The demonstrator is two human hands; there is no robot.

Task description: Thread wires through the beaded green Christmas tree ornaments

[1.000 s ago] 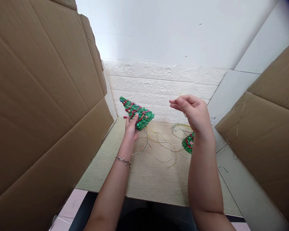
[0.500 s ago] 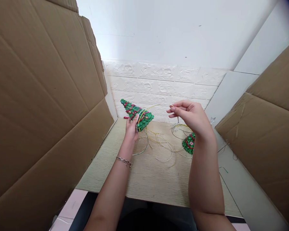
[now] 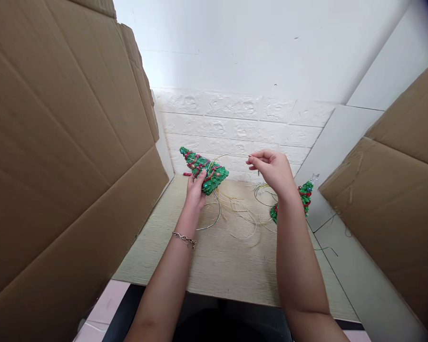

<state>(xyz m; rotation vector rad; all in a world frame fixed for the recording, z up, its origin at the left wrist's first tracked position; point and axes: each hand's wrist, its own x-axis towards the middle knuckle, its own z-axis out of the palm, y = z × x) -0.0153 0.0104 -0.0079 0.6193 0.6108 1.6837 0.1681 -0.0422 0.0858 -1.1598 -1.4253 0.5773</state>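
A green beaded Christmas tree (image 3: pixel 214 176) with red garland is tilted in the air, its tip pointing up and left. My left hand (image 3: pixel 197 189) is closed round its lower part, thumb across the front. From the tree a thin pale cord (image 3: pixel 231 154) arcs over to the right, and my right hand (image 3: pixel 269 168) pinches its far end between thumb and fingers. Something small and dark hangs just below those fingertips; I cannot make out what it is.
Loose yellow and white cords (image 3: pixel 240 211) lie across the wooden table (image 3: pixel 231 270). A second beaded tree (image 3: pixel 306 194) with a clear star stands partly behind my right forearm. Cardboard panels (image 3: pixel 74 142) rise on both sides, and a white brick-textured wall (image 3: pixel 231 109) closes the back.
My right hand has shifted left, still pinching the cord, and the arc is shorter. More of the second tree shows beside my forearm. My left hand and its tree have hardly moved.
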